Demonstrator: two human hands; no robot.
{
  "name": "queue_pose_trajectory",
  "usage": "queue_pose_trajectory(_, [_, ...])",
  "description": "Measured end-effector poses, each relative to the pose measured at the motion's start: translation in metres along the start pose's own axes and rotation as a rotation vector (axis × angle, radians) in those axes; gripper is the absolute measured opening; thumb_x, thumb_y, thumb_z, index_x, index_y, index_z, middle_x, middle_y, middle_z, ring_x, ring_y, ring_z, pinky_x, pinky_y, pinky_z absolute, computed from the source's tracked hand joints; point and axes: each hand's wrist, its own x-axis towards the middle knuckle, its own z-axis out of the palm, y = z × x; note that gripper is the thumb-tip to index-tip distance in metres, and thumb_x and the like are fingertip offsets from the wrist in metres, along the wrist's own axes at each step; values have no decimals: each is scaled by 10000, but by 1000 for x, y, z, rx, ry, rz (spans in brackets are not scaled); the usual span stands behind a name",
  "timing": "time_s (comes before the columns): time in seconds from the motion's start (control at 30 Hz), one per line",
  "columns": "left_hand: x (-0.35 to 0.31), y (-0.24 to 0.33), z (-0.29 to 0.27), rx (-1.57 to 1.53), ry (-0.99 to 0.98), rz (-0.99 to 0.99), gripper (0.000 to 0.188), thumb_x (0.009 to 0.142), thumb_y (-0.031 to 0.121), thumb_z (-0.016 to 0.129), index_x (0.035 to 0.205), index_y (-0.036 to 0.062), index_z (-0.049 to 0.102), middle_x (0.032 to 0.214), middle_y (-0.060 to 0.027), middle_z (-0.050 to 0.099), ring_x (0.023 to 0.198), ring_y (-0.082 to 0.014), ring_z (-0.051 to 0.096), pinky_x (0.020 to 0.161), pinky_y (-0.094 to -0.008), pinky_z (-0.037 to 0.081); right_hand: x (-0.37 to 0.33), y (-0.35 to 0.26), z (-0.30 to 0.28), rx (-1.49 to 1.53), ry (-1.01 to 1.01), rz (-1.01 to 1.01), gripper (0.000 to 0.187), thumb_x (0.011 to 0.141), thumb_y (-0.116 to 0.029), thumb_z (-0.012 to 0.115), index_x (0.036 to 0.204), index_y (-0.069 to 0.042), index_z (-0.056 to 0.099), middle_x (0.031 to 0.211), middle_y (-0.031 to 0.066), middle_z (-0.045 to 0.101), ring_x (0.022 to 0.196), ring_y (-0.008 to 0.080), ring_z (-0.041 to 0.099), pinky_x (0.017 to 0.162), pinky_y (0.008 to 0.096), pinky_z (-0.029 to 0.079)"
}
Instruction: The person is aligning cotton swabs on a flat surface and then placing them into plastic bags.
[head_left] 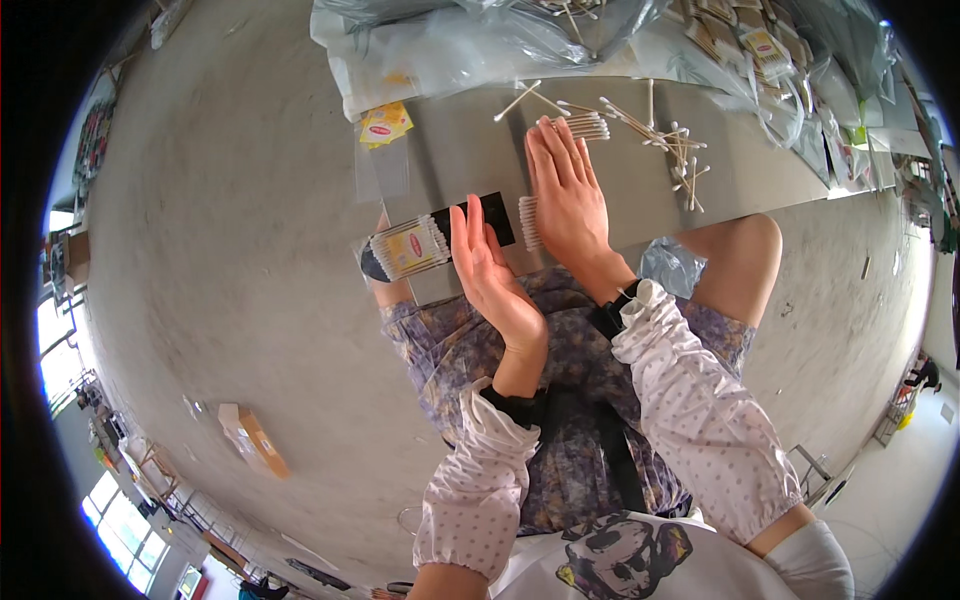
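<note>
My right hand (572, 208) lies palm down with its fingers stretched out over a bunch of cotton swabs (588, 127). More white swab tips (528, 222) stick out at the left side of that hand. Fingers extended and thumb side up, my left hand (488, 272) stands beside a pack of cotton swabs (410, 250) with a yellow and white card. The pack rests at the table's left front edge, on or against a black strip (497, 219). Whether the left hand touches the pack, I cannot tell. Both palms are largely hidden.
Loose cotton swabs (672, 150) lie scattered on the metal table (770, 165). Yellow cards (386, 124) sit at its far left corner. Clear plastic bags (470, 50) cover the back, with several swab packs (765, 50) at the far right. A cardboard box (252, 440) lies on the floor.
</note>
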Motion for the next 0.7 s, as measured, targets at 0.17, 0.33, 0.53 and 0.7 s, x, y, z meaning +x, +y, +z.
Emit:
queue_pose_trajectory(0.17, [22,-6,0,-82,91,20,598,1034,318,369,1517,-18,262,1532,-248,359,1452,-292,313,1195,-402,213,20,-19,14,24,0,-36,554,895,-49,439,1441,34,392,1519,175,389,1463,309,291,1216,432,228])
queue_pose_trajectory(0.33, [32,-9,2,-112,90,5,594,1039,324,353,1522,-7,254,1551,-215,340,1464,-308,282,1200,-402,201,25,-32,21,51,-40,-70,545,898,-40,430,1438,25,402,1519,169,393,1464,300,291,1219,423,223])
queue_pose_trajectory(0.53, [33,-11,-1,-83,67,21,594,1042,333,346,1520,-8,257,1552,-214,338,1460,-305,286,1198,-408,209,25,-33,16,62,-74,-103,542,897,-30,428,1438,11,410,1524,156,391,1466,286,289,1223,411,216])
queue_pose_trajectory(0.7, [35,-3,-2,-143,30,0,584,1058,346,317,1522,-4,259,1551,-220,337,1443,-306,318,1196,-408,218,25,-31,18,55,-78,-105,532,902,-32,431,1432,9,416,1523,154,393,1467,285,287,1223,408,219])
